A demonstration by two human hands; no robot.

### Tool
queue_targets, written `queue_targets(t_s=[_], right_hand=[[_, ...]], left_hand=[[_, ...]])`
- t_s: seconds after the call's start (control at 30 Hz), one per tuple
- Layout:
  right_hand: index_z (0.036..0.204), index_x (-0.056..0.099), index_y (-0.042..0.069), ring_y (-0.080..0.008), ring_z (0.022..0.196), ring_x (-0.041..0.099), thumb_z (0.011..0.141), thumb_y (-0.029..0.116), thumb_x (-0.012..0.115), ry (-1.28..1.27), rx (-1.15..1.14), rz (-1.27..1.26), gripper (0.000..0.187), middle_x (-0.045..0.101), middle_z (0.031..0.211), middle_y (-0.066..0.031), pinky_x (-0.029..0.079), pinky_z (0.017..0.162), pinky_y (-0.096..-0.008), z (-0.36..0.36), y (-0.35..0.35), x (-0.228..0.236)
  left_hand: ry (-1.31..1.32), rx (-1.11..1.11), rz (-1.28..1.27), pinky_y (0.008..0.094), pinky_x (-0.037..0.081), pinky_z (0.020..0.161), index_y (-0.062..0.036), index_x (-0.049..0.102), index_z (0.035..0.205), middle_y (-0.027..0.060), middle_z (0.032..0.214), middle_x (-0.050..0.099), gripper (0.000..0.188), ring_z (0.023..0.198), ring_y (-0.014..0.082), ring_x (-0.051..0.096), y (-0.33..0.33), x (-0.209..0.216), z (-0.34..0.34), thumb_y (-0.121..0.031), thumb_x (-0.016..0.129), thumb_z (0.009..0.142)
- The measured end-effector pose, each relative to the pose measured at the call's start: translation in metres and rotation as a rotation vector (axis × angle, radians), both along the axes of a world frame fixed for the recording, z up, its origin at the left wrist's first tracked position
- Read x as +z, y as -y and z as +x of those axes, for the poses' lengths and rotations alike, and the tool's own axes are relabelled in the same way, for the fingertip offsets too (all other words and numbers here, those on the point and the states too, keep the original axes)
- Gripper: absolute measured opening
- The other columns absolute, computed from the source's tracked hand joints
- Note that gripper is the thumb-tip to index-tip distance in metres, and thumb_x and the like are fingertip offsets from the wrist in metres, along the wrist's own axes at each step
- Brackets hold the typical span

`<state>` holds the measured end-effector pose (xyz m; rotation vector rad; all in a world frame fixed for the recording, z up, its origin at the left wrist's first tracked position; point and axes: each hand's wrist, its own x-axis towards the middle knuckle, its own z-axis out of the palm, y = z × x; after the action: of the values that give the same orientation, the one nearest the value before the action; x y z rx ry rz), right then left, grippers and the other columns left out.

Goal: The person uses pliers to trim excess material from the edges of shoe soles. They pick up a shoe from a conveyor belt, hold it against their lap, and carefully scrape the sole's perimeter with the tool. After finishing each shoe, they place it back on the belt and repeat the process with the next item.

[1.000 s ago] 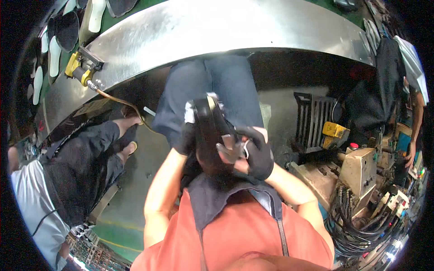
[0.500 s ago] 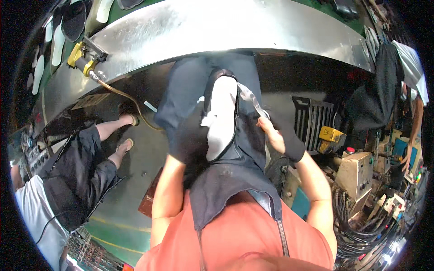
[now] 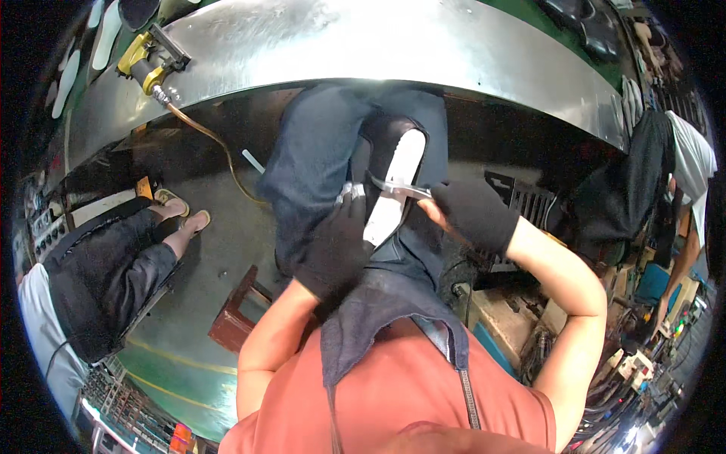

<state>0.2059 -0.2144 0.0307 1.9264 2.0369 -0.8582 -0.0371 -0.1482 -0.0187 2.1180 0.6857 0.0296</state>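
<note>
A black shoe upper (image 3: pixel 393 133) with a long white insole (image 3: pixel 408 156) facing up lies across my lap, its toe end pointing away from me. My left hand (image 3: pixel 339 240), in a black glove with pale-wrapped fingertips, grips the shoe's left side near the heel end. From the right, my right hand (image 3: pixel 469 213), also in a black glove with bare fingertips, is closed on a shiny metal hand tool (image 3: pixel 407 189), perhaps pincers. The tool lies across the middle of the shoe, its curved end at the left edge. My fingers hide part of its handle.
A metal workbench (image 3: pixel 363 45) curves ahead, with a yellow air stapler (image 3: pixel 144 69) and its hose at the left. A brown stool (image 3: pixel 234 310) stands left. Other people sit at left (image 3: pixel 113 280) and bend at right (image 3: pixel 688 181), beside machinery.
The shoe has turned so its toe points further right and its insole is tilted. My right hand has brought the metal tool leftward across the shoe. My left hand has shifted along the shoe's side.
</note>
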Motion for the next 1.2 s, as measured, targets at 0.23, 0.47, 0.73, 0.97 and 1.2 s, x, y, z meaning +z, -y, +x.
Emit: queue_targets(t_s=[0.23,0.47,0.73,0.97,1.2], right_hand=[[0.087,0.061,0.005,-0.0309,0.062,0.062,0.094,0.030,0.053,-0.527,-0.053,0.059,0.028,0.063,0.074,-0.0158,0.047,0.056,-0.0382,0.039,0.021,-0.052],[0.083,0.060,0.001,-0.0399,0.065,0.061,0.092,0.036,0.054,-0.057,0.192,-0.047,0.036,0.062,0.073,-0.0196,0.048,0.057,-0.0443,0.039,-0.028,0.054],[0.092,0.063,0.003,-0.0347,0.076,0.064,0.093,0.036,0.052,-0.350,-0.183,0.130,0.035,0.065,0.084,-0.0192,0.050,0.066,-0.0414,-0.017,0.025,-0.030],[0.092,0.056,-0.001,-0.0097,0.059,0.056,0.100,0.038,0.042,-0.823,-0.889,-0.343,0.042,0.055,0.071,-0.0013,0.046,0.056,-0.0261,-0.030,0.084,-0.058],[0.079,0.057,-0.002,-0.0127,0.058,0.056,0.098,0.033,0.047,-0.513,-0.484,-0.201,0.041,0.057,0.066,-0.0065,0.045,0.056,-0.0297,-0.005,0.034,0.024]], left_hand=[[0.281,0.430,0.228,0.0486,0.027,0.110,0.0118,0.033,0.130,0.0367,0.131,0.038,0.055,0.128,0.0509,0.032,-0.002,-0.044,0.054,-0.020,0.051,0.089],[-0.066,0.414,0.458,0.0421,0.043,0.097,0.0174,0.031,0.129,0.0344,0.128,0.043,0.056,0.114,0.0429,0.050,-0.006,-0.051,0.065,-0.014,0.045,0.084],[0.268,0.308,-0.006,0.0401,0.023,0.112,0.0059,0.012,0.145,0.0299,0.144,0.029,0.086,0.132,0.0383,0.033,0.022,-0.062,-0.006,-0.029,0.063,0.086],[0.126,0.461,-1.019,0.0337,0.036,0.102,0.0016,0.045,0.132,0.0126,0.130,0.052,0.045,0.120,0.0234,0.048,0.023,-0.055,-0.030,-0.027,0.047,0.097],[0.064,0.477,-0.479,0.0388,0.037,0.102,0.0053,0.034,0.132,0.0254,0.126,0.051,0.083,0.119,0.0328,0.050,0.032,-0.095,0.003,-0.044,0.073,0.077]])
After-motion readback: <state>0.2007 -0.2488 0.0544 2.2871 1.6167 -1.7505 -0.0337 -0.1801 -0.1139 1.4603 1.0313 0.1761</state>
